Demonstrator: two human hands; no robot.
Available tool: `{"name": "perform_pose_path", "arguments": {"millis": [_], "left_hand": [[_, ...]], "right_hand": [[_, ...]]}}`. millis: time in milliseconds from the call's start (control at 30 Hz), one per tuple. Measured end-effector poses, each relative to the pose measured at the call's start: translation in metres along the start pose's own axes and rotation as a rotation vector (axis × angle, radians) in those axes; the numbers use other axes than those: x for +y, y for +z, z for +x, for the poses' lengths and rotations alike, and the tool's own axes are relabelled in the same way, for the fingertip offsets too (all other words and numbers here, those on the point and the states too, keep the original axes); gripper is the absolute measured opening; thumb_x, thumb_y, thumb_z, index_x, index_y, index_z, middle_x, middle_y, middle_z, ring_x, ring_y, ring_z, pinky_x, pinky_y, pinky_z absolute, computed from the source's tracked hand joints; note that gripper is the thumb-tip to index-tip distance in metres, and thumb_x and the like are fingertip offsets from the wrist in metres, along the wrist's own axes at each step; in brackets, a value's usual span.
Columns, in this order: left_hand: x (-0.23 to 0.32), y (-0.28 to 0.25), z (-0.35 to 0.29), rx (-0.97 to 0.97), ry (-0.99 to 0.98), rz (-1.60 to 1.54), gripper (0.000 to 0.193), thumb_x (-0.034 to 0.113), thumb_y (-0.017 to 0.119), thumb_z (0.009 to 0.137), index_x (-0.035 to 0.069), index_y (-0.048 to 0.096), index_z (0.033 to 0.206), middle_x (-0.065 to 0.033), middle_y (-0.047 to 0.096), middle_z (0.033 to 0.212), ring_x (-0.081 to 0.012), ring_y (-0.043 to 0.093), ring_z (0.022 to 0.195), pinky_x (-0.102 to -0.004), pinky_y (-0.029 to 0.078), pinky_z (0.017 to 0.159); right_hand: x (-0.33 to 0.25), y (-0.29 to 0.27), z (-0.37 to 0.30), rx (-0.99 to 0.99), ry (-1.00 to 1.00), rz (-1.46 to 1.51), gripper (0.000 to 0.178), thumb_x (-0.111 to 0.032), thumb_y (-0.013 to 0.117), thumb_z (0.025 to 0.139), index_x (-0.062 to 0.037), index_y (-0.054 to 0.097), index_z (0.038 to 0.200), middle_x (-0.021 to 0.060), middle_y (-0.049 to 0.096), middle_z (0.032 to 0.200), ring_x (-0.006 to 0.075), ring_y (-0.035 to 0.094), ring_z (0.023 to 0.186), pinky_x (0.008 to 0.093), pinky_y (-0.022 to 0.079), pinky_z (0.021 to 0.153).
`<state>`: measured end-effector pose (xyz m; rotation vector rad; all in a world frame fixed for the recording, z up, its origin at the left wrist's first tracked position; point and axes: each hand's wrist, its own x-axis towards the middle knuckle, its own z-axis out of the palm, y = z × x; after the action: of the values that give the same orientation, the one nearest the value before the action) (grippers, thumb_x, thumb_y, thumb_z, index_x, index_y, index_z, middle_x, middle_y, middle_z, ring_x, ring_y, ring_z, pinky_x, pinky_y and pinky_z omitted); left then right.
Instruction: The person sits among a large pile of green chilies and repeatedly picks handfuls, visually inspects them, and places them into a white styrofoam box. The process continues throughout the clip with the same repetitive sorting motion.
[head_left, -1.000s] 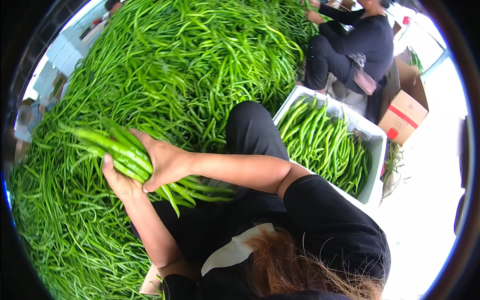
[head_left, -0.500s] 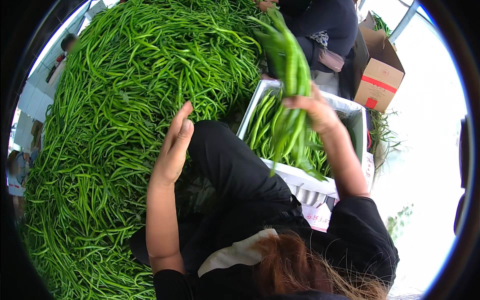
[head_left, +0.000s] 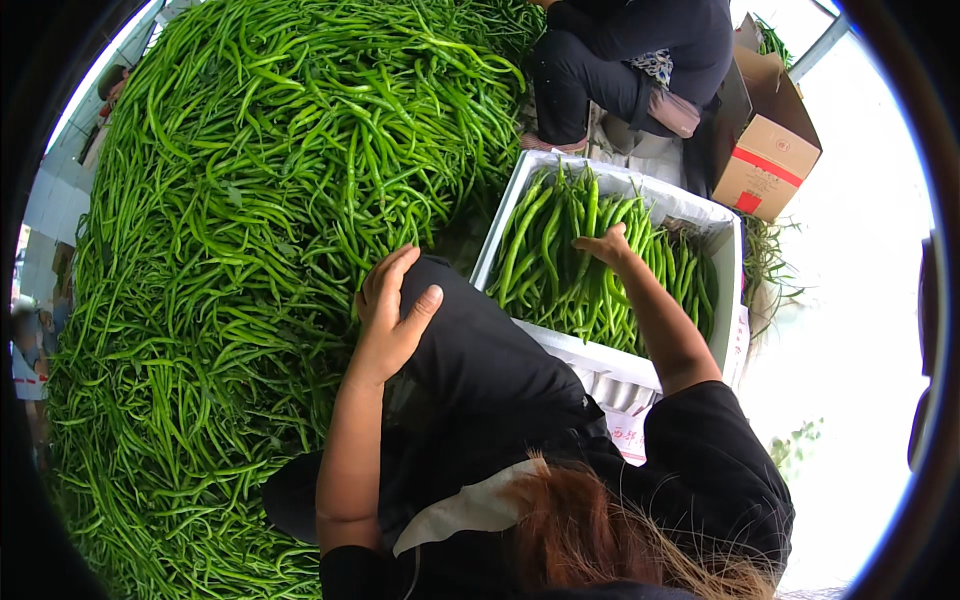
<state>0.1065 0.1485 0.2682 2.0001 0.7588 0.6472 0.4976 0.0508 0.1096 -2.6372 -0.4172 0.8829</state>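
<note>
A white foam box stands to the right of my bent knee, with long green chili peppers lying lengthwise in it. My right hand is down in the box, its thumb across a bunch of these peppers; the other fingers are partly hidden, and the hand looks closed round the bunch. Beside my knee, at the edge of a big heap of green chili peppers, hovers my left hand. It holds nothing, its thumb apart from the fingers.
Beyond the foam box a person in dark clothes sits with a pink pouch. An opened brown cardboard box stands at the far right. Plant scraps lie by the foam box's right side. Further people show blurred at the left rim.
My right hand has brought the bunch of chili peppers down from above the foam box into it. The left hand has moved slightly right and nearer, its fingers still empty.
</note>
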Motion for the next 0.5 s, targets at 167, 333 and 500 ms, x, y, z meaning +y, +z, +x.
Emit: {"name": "perform_pose_path", "arguments": {"millis": [167,333,500], "left_hand": [[0.001,0.005,-0.002,0.054,0.044,0.174,0.053,0.038,0.058,0.087,0.008,0.044,0.129,-0.0083,0.041,0.135,-0.0268,0.028,0.130,-0.0439,0.012,0.108],[0.004,0.006,-0.003,0.064,0.074,0.244,0.054,0.039,0.059,0.086,0.008,0.045,0.128,-0.0078,0.043,0.134,-0.0274,0.027,0.130,-0.0461,0.011,0.107],[0.008,0.010,-0.006,0.089,0.046,0.280,0.053,0.039,0.059,0.085,0.008,0.047,0.126,-0.0066,0.044,0.133,-0.0268,0.027,0.129,-0.0488,0.010,0.106]], "right_hand": [[0.011,-0.046,-0.010,0.127,-0.224,-0.094,0.102,-0.055,0.073,0.066,0.0167,0.029,0.125,0.0320,0.043,0.123,0.0370,0.049,0.113,0.0402,0.047,0.089],[0.039,-0.041,0.004,0.056,-0.434,0.087,0.086,-0.032,0.070,0.071,0.0112,0.027,0.133,0.0312,0.043,0.127,0.0353,0.045,0.119,0.0369,0.038,0.100],[0.026,-0.038,-0.019,0.199,-0.310,-0.088,0.091,-0.044,0.065,0.075,0.0034,0.021,0.139,0.0306,0.029,0.137,0.0409,0.033,0.127,0.0410,0.031,0.105]]}}
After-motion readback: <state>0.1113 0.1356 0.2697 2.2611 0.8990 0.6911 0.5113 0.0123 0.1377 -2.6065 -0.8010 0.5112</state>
